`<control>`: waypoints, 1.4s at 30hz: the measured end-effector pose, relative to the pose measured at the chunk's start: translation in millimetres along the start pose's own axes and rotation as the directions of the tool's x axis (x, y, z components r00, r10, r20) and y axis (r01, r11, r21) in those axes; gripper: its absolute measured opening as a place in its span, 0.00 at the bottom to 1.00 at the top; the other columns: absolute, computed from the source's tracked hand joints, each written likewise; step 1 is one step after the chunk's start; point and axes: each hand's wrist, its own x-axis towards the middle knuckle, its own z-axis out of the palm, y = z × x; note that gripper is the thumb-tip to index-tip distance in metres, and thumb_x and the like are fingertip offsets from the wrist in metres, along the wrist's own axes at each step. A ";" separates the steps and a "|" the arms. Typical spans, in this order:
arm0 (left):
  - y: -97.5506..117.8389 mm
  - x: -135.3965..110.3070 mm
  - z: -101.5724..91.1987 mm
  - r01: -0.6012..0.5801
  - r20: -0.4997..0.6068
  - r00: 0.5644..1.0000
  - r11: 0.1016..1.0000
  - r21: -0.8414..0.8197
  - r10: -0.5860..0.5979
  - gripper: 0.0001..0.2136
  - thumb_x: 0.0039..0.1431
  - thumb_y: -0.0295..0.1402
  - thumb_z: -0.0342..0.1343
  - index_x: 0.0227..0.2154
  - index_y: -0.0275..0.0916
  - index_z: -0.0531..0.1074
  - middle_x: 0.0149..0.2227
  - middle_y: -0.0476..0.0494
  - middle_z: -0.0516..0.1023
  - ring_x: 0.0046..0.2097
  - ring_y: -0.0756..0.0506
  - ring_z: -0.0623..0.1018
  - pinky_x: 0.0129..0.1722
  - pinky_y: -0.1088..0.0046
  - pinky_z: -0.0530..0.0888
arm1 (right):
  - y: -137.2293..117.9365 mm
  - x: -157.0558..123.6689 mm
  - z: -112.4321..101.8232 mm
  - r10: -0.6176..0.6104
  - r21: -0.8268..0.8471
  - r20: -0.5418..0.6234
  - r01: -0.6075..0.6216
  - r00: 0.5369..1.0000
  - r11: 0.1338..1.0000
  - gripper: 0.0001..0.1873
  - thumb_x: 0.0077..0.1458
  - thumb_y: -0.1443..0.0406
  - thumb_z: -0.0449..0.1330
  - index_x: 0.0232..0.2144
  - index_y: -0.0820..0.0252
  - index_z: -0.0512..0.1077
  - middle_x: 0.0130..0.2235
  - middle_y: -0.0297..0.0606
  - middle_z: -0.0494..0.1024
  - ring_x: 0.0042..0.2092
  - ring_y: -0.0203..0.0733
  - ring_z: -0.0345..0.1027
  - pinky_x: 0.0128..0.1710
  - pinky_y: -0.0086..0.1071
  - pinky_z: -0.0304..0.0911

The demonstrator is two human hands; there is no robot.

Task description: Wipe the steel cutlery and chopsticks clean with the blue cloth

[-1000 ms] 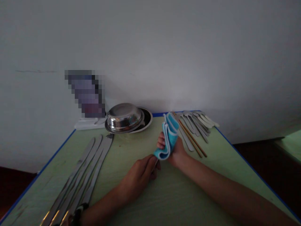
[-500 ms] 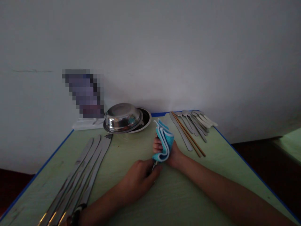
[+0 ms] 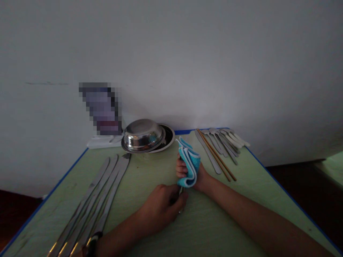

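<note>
My right hand (image 3: 197, 175) is closed around a folded blue cloth (image 3: 189, 164) with a white edge, near the middle of the green table (image 3: 214, 221). A thin metal utensil (image 3: 181, 201) runs out of the cloth's lower end into my left hand (image 3: 163, 207), which is closed on its handle just below the cloth. Most of the utensil is hidden by the cloth and my fingers. The two hands nearly touch.
Several long metal knives (image 3: 99, 203) lie in a row at the left. An upturned steel bowl (image 3: 143, 135) sits on a plate by the wall. Several spoons (image 3: 227, 141) and a pair of wooden chopsticks (image 3: 217, 155) lie at the back right.
The cloth and my right hand moved left and nearer to me, away from the spoons. My left hand shifted slightly right and stayed closed on the utensil.
</note>
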 end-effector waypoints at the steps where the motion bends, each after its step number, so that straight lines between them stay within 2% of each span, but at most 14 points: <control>1: -0.2 0.1 0.2 0.002 0.000 1.000 1.000 -0.004 -0.002 0.16 0.61 0.36 0.42 0.19 0.38 0.63 0.16 0.52 0.68 0.18 0.52 0.65 0.20 0.77 0.58 | -0.2 -0.2 0.8 -0.002 0.002 -0.003 0.002 1.000 1.000 0.16 0.54 0.69 0.39 0.19 0.61 0.61 0.13 0.28 0.57 0.13 0.29 0.46 0.13 0.22 0.44; 19: -0.3 -0.6 0.5 -0.056 0.003 0.998 0.997 0.047 0.056 0.15 0.60 0.34 0.43 0.19 0.37 0.64 0.16 0.53 0.65 0.19 0.53 0.64 0.21 0.78 0.58 | 0.4 1.1 -7.0 0.007 -0.059 0.098 -0.001 0.995 0.998 0.12 0.54 0.67 0.44 0.21 0.60 0.62 0.15 0.27 0.57 0.15 0.28 0.46 0.15 0.22 0.46; 28: -0.1 -0.6 0.2 -0.054 0.014 0.999 0.996 0.071 0.053 0.14 0.60 0.34 0.43 0.19 0.37 0.63 0.17 0.52 0.66 0.19 0.53 0.65 0.21 0.78 0.58 | 1.4 0.4 -4.3 -0.007 -0.052 0.073 0.011 0.997 0.999 0.11 0.54 0.66 0.47 0.21 0.60 0.62 0.15 0.26 0.56 0.15 0.28 0.45 0.14 0.22 0.47; 36: -3.2 -1.0 2.7 -0.049 -0.015 0.999 0.996 0.079 0.050 0.13 0.58 0.33 0.45 0.19 0.38 0.61 0.16 0.53 0.63 0.19 0.53 0.63 0.20 0.78 0.56 | 0.4 -1.5 -1.3 0.016 -0.014 0.040 -0.016 0.999 1.000 0.17 0.56 0.69 0.40 0.21 0.61 0.62 0.14 0.28 0.58 0.14 0.29 0.47 0.14 0.22 0.48; 42: -3.4 -1.0 1.9 -0.062 -0.004 0.998 0.994 0.087 0.063 0.13 0.59 0.34 0.44 0.19 0.38 0.61 0.16 0.54 0.63 0.19 0.54 0.63 0.20 0.78 0.56 | 0.2 -0.9 -3.2 0.021 -0.017 0.068 -0.020 0.997 1.000 0.17 0.57 0.68 0.39 0.22 0.61 0.63 0.15 0.28 0.58 0.14 0.29 0.49 0.14 0.22 0.48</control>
